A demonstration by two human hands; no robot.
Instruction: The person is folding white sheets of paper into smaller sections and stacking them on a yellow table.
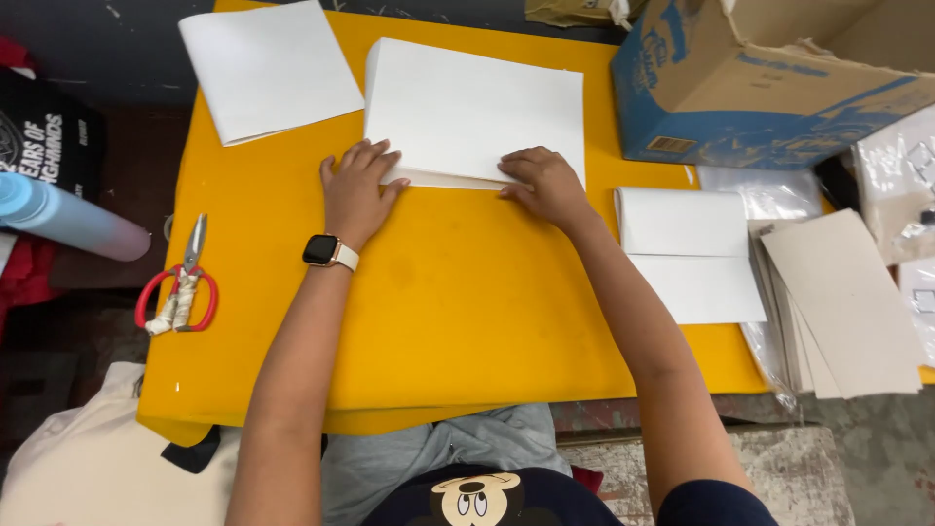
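Meanwhile, both hands, left (355,190) and right (548,185), flat, unclenched on white paper (477,107) (cardboard box (701,107) contents perhaps hidden).

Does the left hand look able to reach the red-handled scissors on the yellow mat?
Probably yes. The left hand rests on the white folded paper, and the red-handled scissors lie on the yellow mat to its left with only bare mat between.
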